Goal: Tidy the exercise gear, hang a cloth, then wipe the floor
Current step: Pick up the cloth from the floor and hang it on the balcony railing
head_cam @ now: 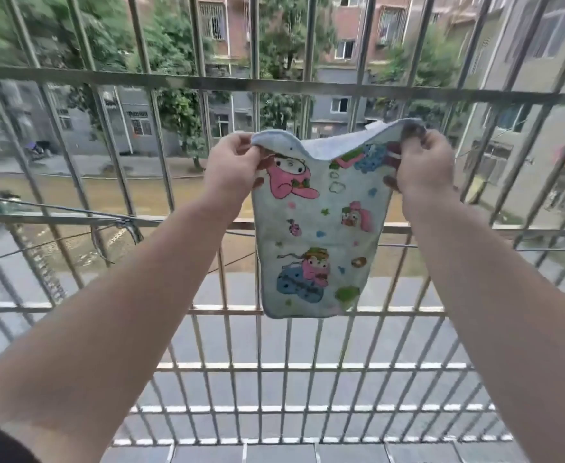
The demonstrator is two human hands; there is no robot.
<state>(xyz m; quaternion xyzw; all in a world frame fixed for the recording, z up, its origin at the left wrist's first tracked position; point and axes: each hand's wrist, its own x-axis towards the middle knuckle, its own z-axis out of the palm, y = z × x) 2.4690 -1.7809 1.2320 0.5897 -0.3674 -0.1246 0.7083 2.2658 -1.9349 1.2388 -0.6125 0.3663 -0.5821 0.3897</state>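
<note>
The cloth (318, 235) I pinch at its two top corners, one in my left hand (232, 165) and one in my right hand (423, 167), is soft, matt terry towelling, pale blue, with a fuzzy nap and printed cartoon figures in pink, blue and green; its folded-over top edge shows a plain, paler looped reverse. The window grille (274, 85) behind it is bare grey metal, smooth, with a dull satin sheen on the bars. A thin wire (74, 213) is twisted around one rail. The sill tiles (274, 454) look smooth and grey.
</note>
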